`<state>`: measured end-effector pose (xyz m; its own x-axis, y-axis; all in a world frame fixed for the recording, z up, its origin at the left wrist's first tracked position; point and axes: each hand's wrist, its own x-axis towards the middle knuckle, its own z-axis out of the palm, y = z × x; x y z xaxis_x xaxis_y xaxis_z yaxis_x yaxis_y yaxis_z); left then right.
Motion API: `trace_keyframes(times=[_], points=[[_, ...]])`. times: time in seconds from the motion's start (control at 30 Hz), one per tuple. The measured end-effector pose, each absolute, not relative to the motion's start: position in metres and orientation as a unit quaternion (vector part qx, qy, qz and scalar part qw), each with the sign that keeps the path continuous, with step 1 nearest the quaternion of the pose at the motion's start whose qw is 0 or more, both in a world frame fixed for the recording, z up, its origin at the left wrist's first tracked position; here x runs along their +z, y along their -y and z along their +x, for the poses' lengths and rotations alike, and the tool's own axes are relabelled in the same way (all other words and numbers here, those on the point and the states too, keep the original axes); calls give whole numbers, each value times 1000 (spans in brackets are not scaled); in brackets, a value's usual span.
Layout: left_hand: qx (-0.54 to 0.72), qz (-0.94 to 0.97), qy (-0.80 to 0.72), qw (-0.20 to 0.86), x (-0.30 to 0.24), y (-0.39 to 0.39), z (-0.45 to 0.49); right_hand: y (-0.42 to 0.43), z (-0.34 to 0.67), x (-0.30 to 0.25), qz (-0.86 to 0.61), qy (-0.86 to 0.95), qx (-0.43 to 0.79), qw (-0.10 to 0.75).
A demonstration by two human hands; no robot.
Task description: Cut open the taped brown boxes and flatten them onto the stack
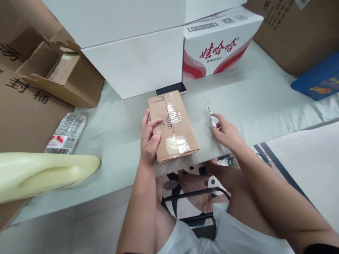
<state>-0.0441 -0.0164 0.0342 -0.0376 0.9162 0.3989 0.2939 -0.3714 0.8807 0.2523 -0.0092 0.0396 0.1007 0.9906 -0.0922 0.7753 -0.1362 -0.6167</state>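
A small brown cardboard box (182,123), closed with shiny clear tape, lies flat near the front edge of the cloth-covered table. My left hand (150,139) grips its left side, with thumb and forefinger on the top face. To the right of the box, my right hand (226,132) is closed around a slim white tool that looks like a utility knife (212,120). Its thin dark tip points away from me, apart from the box. My palm and curled fingers hide part of its handle. Behind the box lies a dark-screened phone (172,88), partly covered by it.
White cartons (132,63) and a red-printed carton (219,49) stand along the back. On the left are an open cardboard box (79,77), a plastic bottle (65,134) and a pale yellow container (47,173). A blue container (317,77) is at right.
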Motion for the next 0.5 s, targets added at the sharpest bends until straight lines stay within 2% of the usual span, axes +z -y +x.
trace_keyframes(times=[0.1,0.2,0.33,0.5], points=[[549,620,-492,267,35,19,-32,31,255,54,-566,595,372,433],[560,608,-506,243,33,22,-19,57,255,70,-406,594,428,546],[581,601,-502,224,29,23,-7,82,246,87,-351,649,352,576],[594,605,-487,211,27,22,-3,95,231,92,-408,685,280,534]])
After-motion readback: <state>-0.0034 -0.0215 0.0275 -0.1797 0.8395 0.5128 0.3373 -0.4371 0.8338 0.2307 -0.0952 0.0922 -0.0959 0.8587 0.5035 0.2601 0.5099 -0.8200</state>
